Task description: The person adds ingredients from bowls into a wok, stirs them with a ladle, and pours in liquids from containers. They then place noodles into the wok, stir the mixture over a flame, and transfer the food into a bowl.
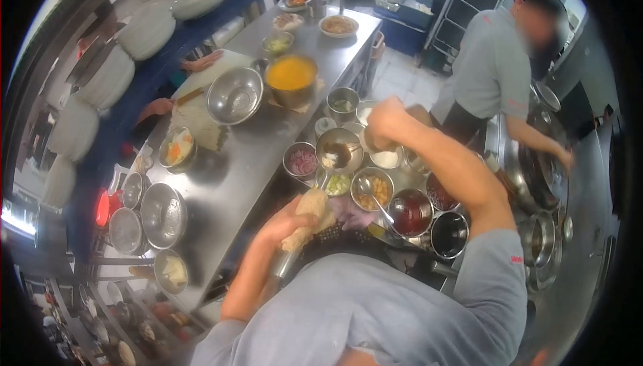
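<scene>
The left hand [289, 221] curls around a beige cloth [312, 206]; the right hand [387, 122], elbow bent, hangs over metal containers [387, 166], its grip hidden from view.

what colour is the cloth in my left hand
The cloth is pale beige; it shows best in the head view.

Your table [234, 185] is smooth, softly shining metal, and the wide bowl [235, 95] on it is glossier metal. The cloth [309, 222] you grasp looks matt and rumpled; your grey shirt [348, 299] is matt fabric too. The spoon [380, 200] before you is polished metal. The stacked white bowls [147, 31] (ceramic or plastic, you cannot tell which) look smooth and glossy.
</scene>
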